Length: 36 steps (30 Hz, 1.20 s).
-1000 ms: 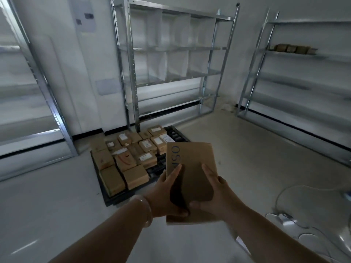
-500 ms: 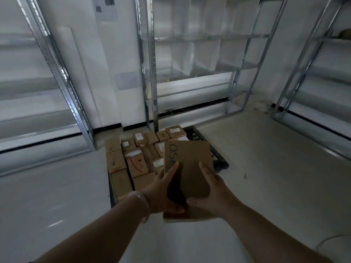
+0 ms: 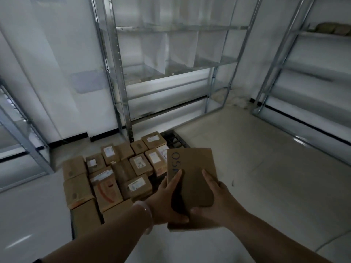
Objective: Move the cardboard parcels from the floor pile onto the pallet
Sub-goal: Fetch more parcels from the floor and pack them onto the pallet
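Left hand and right hand clamp the flat parcel by its near end, thumbs on top, held at 12 o'clock beside the pallet. Boxes crowd the pallet from 10 to 12 o'clock. Likely risk: little bare space remains, so a parcel set askew could slide to the floor.

Parcels pack the left and middle of the pallet edge to edge, with no gap I could reach into. Bare slats show only at its far right corner. Bare floor stretches to my right. A rack upright stands just behind the pallet. The carried parcel hides the pallet's near right part from me.
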Available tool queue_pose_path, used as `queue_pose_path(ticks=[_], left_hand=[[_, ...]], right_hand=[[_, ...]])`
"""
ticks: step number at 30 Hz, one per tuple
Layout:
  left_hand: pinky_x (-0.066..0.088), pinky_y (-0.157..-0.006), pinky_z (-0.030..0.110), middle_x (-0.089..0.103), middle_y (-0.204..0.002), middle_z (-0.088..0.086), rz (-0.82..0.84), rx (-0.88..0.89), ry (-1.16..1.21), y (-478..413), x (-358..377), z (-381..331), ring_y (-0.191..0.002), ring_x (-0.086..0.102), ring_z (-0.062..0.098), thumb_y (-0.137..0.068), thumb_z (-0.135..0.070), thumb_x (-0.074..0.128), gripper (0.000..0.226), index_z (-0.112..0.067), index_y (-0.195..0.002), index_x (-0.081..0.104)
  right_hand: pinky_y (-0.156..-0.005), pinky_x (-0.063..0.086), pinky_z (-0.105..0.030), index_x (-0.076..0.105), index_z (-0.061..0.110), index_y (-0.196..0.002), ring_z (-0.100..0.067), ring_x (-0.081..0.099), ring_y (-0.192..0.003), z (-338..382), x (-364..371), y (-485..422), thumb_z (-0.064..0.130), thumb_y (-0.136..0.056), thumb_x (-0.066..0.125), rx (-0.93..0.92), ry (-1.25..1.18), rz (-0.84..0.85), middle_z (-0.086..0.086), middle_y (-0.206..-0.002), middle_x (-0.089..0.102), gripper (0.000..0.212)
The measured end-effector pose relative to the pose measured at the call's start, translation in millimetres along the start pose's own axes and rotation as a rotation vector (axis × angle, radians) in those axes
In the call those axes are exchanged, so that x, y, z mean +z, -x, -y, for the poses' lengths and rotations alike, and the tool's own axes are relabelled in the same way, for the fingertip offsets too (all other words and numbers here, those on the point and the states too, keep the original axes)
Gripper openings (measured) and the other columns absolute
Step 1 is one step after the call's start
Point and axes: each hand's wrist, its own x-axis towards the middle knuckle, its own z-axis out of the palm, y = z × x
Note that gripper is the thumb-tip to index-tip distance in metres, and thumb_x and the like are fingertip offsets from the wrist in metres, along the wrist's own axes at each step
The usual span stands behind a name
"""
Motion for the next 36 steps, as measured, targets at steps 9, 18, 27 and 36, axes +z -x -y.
queue_pose_path(ticks=[9, 18, 27, 36], left_hand=[[0.016, -0.121, 0.051, -0.021, -0.161, 0.002, 0.120, 0.086, -0.068, -162.1, -42.0, -16.2, -0.150, -0.004, 0.033, -0.066, -0.043, 0.088, 0.138, -0.054, -0.136, -0.031], [0.023, -0.117, 0.061, -0.026, -0.160, -0.001, 0.091, -0.085, 0.036, -287.0, -36.1, -29.1, -0.149, 0.001, 0.039, -0.067, -0.048, 0.085, 0.132, -0.078, -0.110, -0.036], [0.027, -0.116, 0.039, -0.021, -0.160, -0.005, -0.070, -0.326, 0.270, -340.4, -25.1, -16.5, -0.149, 0.010, 0.029, -0.073, -0.037, 0.085, 0.133, -0.057, -0.136, -0.030], [0.036, -0.114, 0.044, -0.025, -0.160, -0.003, -0.097, -0.527, 0.436, -344.3, -10.8, 78.9, -0.150, 0.009, 0.029, -0.070, -0.037, 0.086, 0.131, -0.061, -0.140, -0.022]], right_hand=[[-0.102, 0.045, -0.033, -0.002, 0.055, -0.151, -0.024, 0.041, -0.129, -49.3, -59.7, -113.4, 0.050, -0.064, 0.088, 0.112, -0.085, -0.123, -0.004, -0.154, 0.018, 0.125], [-0.111, 0.041, -0.042, -0.006, 0.057, -0.149, -0.024, 0.040, -0.133, -117.0, -125.3, -245.8, 0.049, -0.067, 0.087, 0.049, -0.059, 0.053, -0.008, -0.156, 0.012, 0.124], [-0.109, 0.041, -0.037, -0.013, 0.071, -0.135, -0.019, 0.037, -0.134, -134.6, -145.7, -363.6, 0.063, -0.063, 0.082, -0.100, 0.096, 0.366, 0.002, -0.155, 0.016, 0.119], [-0.108, 0.040, -0.030, -0.008, 0.070, -0.136, -0.013, 0.035, -0.132, -135.0, -51.2, -434.1, 0.053, -0.069, 0.085, -0.068, 0.055, 0.592, 0.007, -0.156, 0.012, 0.116]])
